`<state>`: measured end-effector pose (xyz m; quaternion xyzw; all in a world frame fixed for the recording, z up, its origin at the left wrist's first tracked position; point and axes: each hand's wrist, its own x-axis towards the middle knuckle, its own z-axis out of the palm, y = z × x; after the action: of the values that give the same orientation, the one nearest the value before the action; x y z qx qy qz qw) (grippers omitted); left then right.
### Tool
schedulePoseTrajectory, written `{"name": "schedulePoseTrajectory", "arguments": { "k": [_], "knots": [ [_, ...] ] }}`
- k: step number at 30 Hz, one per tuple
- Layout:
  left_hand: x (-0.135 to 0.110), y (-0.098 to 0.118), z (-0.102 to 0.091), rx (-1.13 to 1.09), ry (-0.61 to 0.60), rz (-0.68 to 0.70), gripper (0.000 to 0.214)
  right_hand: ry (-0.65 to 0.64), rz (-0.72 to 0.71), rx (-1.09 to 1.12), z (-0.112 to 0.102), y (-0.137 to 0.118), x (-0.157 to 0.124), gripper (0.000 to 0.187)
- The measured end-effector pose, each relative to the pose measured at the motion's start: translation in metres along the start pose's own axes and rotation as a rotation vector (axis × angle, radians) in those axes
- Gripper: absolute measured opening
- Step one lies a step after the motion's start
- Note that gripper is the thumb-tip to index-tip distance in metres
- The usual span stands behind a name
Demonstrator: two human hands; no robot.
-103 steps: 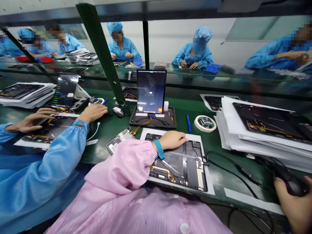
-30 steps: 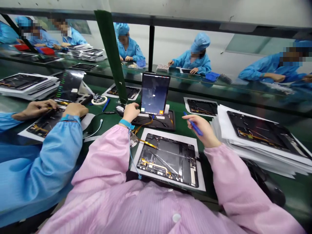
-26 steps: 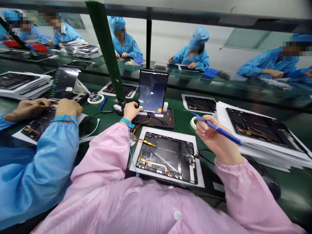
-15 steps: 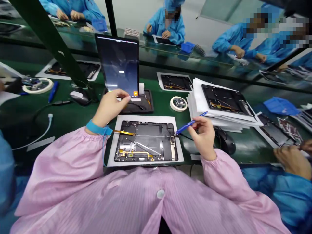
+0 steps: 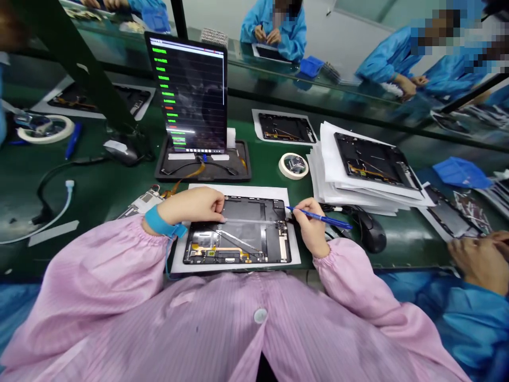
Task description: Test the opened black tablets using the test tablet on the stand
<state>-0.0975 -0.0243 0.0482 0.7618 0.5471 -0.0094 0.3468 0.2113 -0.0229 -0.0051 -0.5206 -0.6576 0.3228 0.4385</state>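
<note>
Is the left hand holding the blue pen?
No, the blue pen is in the right hand, while the left hand rests on the open tablet housing.

The upright tablet's screen (image 5: 185,93) has gone from dark to green bars.

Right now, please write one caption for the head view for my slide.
Left hand on an opened tablet, right hand holding a blue pen to its edge.

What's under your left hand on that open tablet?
The left hand lies over the edge of the open tablet housing, fingertips by a clear strip; what's beneath the palm is hidden.
</note>
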Motion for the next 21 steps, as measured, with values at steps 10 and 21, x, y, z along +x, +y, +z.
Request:
{"name": "schedulePoseTrajectory", "arguments": {
  "k": [10, 21],
  "knots": [
    [0.0032, 0.0002, 0.0040, 0.082, -0.046, -0.006, 0.028, -0.101, -0.035, -0.111, 0.0002, 0.0045, -0.0012, 0.011],
    [0.0041, 0.0023, 0.0047, 0.083, -0.036, -0.056, 0.026, -0.103, -0.110, -0.188, 0.0027, 0.0069, -0.0003, 0.011]
  ]
}}
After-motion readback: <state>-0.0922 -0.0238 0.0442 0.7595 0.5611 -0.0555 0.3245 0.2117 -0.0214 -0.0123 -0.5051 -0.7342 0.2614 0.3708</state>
